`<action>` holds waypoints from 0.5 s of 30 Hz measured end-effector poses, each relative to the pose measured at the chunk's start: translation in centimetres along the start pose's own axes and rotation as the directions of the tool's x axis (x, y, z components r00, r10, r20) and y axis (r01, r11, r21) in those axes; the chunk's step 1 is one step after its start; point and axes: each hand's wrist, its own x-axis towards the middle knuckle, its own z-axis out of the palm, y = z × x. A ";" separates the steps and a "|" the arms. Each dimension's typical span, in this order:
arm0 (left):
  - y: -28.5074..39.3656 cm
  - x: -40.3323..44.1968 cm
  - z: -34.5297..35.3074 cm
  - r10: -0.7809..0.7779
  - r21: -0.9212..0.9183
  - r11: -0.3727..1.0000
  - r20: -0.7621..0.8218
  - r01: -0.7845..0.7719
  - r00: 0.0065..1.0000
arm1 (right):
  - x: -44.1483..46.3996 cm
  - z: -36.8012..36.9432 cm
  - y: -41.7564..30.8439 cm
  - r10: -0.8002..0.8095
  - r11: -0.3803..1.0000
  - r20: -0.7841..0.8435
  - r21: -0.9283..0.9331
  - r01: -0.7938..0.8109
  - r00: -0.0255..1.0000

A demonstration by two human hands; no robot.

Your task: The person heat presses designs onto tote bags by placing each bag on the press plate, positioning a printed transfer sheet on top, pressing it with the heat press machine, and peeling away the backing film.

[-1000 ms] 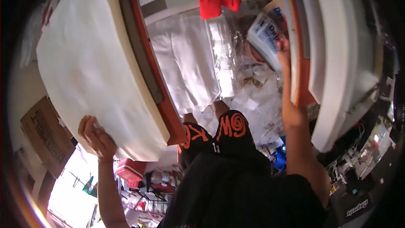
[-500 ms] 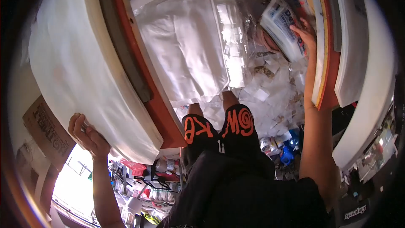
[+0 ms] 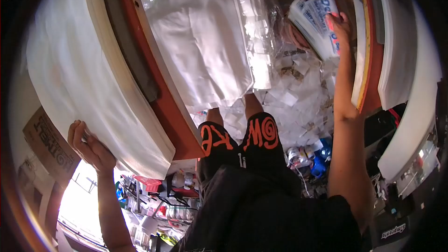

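Note:
My right hand (image 3: 339, 27) is at the upper right, its fingers gripping a clear plastic bag (image 3: 323, 10) with blue lettering. That bag lies fanned over a stack of similar bags (image 3: 305, 23), which rests on brown cardboard. On the left, my left hand (image 3: 92, 147) is beside the lower edge of a thick stack of white sheets (image 3: 88, 74). Its fingers are loosely bent and slightly apart, with nothing visible in them. Whether the fingertips touch the stack is hard to tell.
Orange-brown boards (image 3: 172, 126) edge the surfaces at both sides. Between them lies a white plastic-wrapped bundle (image 3: 200, 46), above scattered white scraps (image 3: 294, 98). A cardboard box (image 3: 49, 144) stands far left. Blue items (image 3: 319, 165) lie near my legs.
My right hand has shifted slightly up, and the top bag now sits at a different angle, fanned from the stack. My left hand has barely moved. The view has shifted a little.

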 end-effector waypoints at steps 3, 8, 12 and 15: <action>0.2 0.2 0.0 0.003 -0.002 1.000 -0.013 -0.003 1.000 | -2.0 -3.9 -6.3 0.206 0.930 0.100 0.291 -0.226 0.974; 0.3 0.2 0.0 -0.034 0.021 0.999 -0.008 0.034 0.999 | -3.6 -4.9 -10.0 0.073 0.893 -0.074 0.449 -0.032 0.995; 0.4 0.2 0.1 -0.032 0.008 0.999 -0.017 0.032 0.999 | -1.0 -0.8 -0.4 0.225 0.947 0.007 -0.237 -0.217 0.974; 0.3 0.0 0.3 -0.059 -0.060 0.997 -0.029 0.057 0.998 | -6.8 -3.6 -8.9 -0.017 0.988 -0.328 -0.148 -0.034 0.945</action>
